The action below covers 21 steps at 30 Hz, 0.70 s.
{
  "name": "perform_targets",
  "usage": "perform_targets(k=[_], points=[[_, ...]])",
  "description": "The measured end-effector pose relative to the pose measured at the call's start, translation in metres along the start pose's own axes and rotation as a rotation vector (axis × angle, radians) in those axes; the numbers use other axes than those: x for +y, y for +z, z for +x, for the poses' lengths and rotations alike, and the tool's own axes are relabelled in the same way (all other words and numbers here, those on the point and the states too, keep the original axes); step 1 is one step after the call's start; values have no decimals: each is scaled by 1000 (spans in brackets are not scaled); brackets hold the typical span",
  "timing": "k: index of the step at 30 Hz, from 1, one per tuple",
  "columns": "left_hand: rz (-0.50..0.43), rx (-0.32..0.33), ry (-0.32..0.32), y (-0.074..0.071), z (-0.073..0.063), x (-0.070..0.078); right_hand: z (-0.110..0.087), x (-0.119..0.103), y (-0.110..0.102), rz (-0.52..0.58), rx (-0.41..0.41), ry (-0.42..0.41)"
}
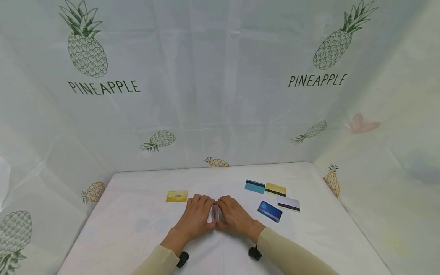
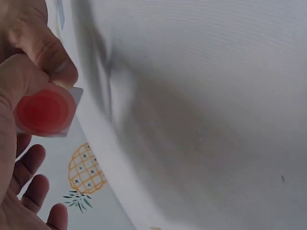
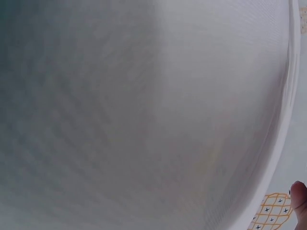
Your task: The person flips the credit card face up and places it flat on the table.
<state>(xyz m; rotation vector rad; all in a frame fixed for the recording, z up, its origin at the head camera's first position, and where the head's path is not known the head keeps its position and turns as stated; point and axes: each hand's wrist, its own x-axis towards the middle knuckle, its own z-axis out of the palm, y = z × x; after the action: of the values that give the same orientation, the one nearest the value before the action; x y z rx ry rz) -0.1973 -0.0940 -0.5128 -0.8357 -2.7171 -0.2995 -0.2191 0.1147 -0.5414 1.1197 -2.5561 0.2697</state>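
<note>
At the lower centre of the head view, the left hand [image 1: 196,215] and right hand [image 1: 237,217] pinch a red-marked card [image 1: 215,213] between them; one yellow card [image 1: 177,196] lies left, a dark-blue card [image 1: 270,211] right.

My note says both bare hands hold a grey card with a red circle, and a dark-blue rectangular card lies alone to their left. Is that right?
Not quite: the head view shows a yellow rectangular card lying alone to their left, not a dark-blue one. The rest stands: the left hand and right hand hold the grey card with a red circle.
</note>
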Motion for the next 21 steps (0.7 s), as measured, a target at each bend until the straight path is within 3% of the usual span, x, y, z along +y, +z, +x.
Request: perform_targets(k=[7,12,21], points=[[-3,6,-15,0,0,3,0,-1,1,-25,-1,25],[4,-5,-60,3,-2,0,-1,0,-1,-17,0,60],[77,-25,-101,10,-7,-13,-4,3,-7,2,-82,135]])
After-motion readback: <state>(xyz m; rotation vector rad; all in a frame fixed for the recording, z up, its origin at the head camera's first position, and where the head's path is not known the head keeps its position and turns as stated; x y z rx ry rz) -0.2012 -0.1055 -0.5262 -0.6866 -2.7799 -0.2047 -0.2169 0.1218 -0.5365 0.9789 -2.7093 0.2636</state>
